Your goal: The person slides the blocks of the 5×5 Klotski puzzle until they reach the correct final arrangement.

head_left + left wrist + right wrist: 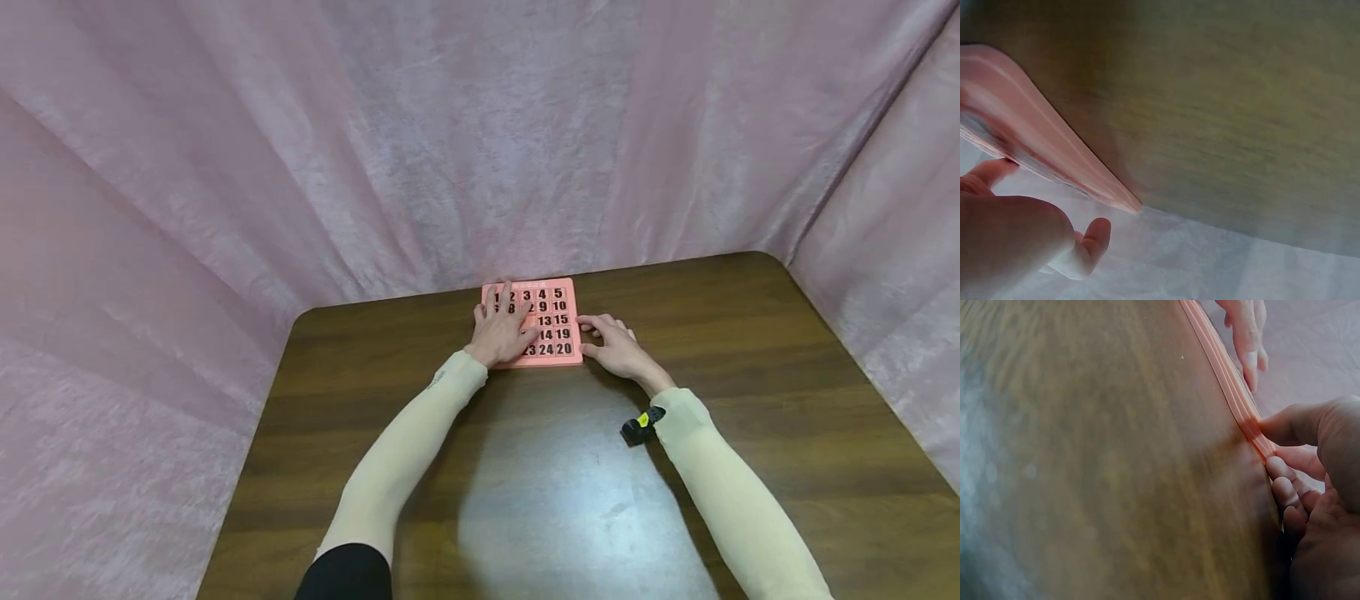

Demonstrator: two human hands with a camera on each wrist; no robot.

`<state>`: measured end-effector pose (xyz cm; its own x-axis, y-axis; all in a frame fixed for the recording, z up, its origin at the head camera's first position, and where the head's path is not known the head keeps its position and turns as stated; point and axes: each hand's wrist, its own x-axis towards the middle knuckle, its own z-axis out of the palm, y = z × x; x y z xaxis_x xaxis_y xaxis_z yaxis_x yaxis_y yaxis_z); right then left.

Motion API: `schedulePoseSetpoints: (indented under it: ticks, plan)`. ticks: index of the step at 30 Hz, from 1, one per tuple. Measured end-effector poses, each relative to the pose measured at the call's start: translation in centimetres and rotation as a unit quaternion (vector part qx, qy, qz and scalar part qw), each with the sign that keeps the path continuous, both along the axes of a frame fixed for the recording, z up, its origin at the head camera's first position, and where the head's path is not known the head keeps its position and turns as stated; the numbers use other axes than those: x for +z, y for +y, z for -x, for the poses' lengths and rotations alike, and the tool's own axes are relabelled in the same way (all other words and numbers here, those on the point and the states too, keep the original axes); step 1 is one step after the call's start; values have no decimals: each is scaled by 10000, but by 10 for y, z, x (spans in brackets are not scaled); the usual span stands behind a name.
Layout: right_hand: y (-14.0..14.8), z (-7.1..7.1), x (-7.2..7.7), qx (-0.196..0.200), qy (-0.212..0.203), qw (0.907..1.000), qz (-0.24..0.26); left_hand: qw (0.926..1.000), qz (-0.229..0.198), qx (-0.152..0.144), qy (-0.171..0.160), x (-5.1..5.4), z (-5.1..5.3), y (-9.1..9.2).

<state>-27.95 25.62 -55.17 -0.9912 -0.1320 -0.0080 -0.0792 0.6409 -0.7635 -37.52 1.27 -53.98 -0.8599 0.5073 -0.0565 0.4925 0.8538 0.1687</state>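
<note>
A pink number sliding puzzle (567, 359) lies flat near the table's far edge, its square tiles printed with black numbers. My left hand (498, 331) is spread over its left side, fingers extended and thumb on the tiles; several numbers there are covered. Beside the puzzle's right edge is my right hand (617, 348), its thumb and index finger touching the side, not visibly pinching it. The right wrist view has the right thumb (1294, 424) against the pink rim (1225, 378), with the other fingers loosely bent. In the left wrist view, the puzzle's side (1054, 134) appears above the left hand (1022, 240).
The brown wooden table (360, 375) has a rounded far right corner and a bright reflection in front. Pink curtains (480, 150) hang behind and at both sides. A small black device (639, 427) is on the right wrist.
</note>
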Motion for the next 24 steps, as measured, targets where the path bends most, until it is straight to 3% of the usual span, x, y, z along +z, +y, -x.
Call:
schedulePoseSetpoints:
  ticks: [6,12,18,24]
  plan:
    - [-1,3,3,-27,38,10000,-7,10000,-51,32,30,4,-2,0]
    - [-1,5,0,-10,-29,10000,-39,10000,72,43,-54,6,-10,-4]
    - [-1,4,-3,-6,-89,9999,-46,9998,67,70,-144,4,-19,-4]
    - [0,3,-4,27,-53,10000,-4,10000,27,29,11,1,-26,-8]
